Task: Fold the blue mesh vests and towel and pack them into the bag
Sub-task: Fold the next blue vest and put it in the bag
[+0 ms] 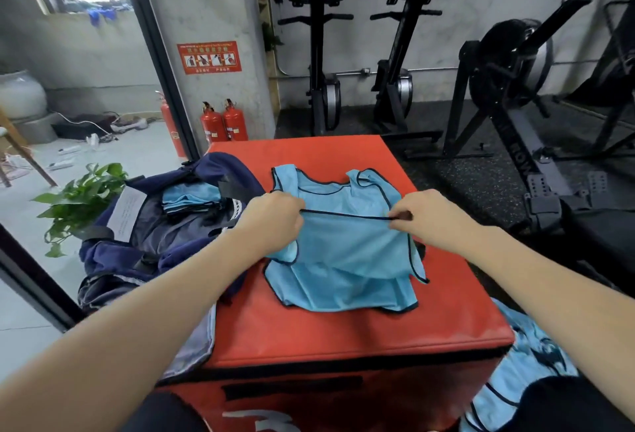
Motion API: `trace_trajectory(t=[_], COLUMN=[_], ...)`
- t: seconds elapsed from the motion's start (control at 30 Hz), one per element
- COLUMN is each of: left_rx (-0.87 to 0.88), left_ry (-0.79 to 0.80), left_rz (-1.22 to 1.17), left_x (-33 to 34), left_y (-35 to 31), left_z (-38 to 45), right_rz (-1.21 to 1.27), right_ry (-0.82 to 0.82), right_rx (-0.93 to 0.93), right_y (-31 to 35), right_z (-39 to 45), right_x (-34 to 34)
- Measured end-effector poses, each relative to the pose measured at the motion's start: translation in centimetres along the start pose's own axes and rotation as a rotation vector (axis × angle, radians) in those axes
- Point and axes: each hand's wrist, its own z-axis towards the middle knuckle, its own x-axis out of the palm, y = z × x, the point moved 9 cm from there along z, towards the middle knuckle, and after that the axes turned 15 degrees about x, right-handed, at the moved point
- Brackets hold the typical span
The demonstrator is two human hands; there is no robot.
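Vest [347, 259]: centre of red surface [446, 321], both hands pinching its dark hem taut, left hand [275, 222], right hand [424, 216]. Bag [144, 246]: 9 o'clock, unzipped, apparently holding folded vests [190, 199]. More vests [529, 373]: 4 o'clock.

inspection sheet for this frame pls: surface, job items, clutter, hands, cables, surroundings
Surface: red padded box, top flat, used as the folding table.
Job's things: blue mesh vest spread on the box, hem lifted and stretched taut between both hands; folded vests already inside the open navy bag at the box's left; more vests heaped low at the right; towel not identified.
Clutter: nothing seen on the box besides the vest.
Hands: left hand and right hand each pinch the vest's dark hem.
Cables: white power strips and cords on the floor far left.
Surroundings: potted plant, fire extinguishers, rowing machines.
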Motion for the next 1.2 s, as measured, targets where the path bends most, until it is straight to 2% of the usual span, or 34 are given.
trace_trajectory(t=[0.07, 0.17, 0.33, 0.43, 0.53, 0.63, 0.67, 0.7, 0.8, 0.87, 1.0, 1.2], left_rx=[-0.044, -0.099, -0.133, -0.167, -0.097, -0.104, -0.13, -0.167, -0.146, -0.119, 0.007, 0.091], left_ry=[0.018, -0.061, -0.389, -0.491, -0.431, -0.039, 0.076, 0.125, -0.071, -0.138, -0.113, -0.043], left_rz=[0.054, 0.045, -0.113, -0.223, -0.264, -0.258, -0.255, -0.275, -0.378, -0.454, -0.553, -0.489], left_x=[-1.7, -5.4, -11.6, -10.7, -4.3, 5.7, 8.3, 10.0, 10.8, 11.0, 11.4, 12.2], left_y=[2.5, 5.5, 7.5, 6.7, 5.2, 3.0, 2.2, 1.5, -0.3, -1.4, -4.8, -7.6], left_z=[0.6, 1.7, 2.1, -0.1, -3.1, -6.3, -7.5, -8.5, -9.8, -10.1, -9.5, -7.1], right_rz=[-0.083, -0.035, 0.289, 0.414, 0.258, -0.032, -0.1, -0.124, -0.032, 0.047, -0.013, -0.021], right_ry=[-0.033, -0.158, -0.492, -0.565, -0.434, -0.062, 0.022, 0.069, 0.073, 0.095, 0.171, 0.165], right_rx=[0.071, 0.168, 0.172, 0.101, 0.081, 0.182, 0.19, 0.197, 0.152, 0.042, -0.163, -0.121], right_y=[-1.8, -2.9, -2.0, -1.7, -2.1, -4.3, -5.0, -5.5, -5.0, -3.2, -0.6, -1.8], right_z=[1.2, 2.4, 1.6, -0.3, -1.7, -3.6, -4.5, -5.3, -6.7, -7.1, -7.9, -6.2], right_x=[-1.9, -6.2, -12.3, -11.6, -6.2, 3.0, 5.5, 7.3, 9.3, 10.1, 12.5, 12.7])
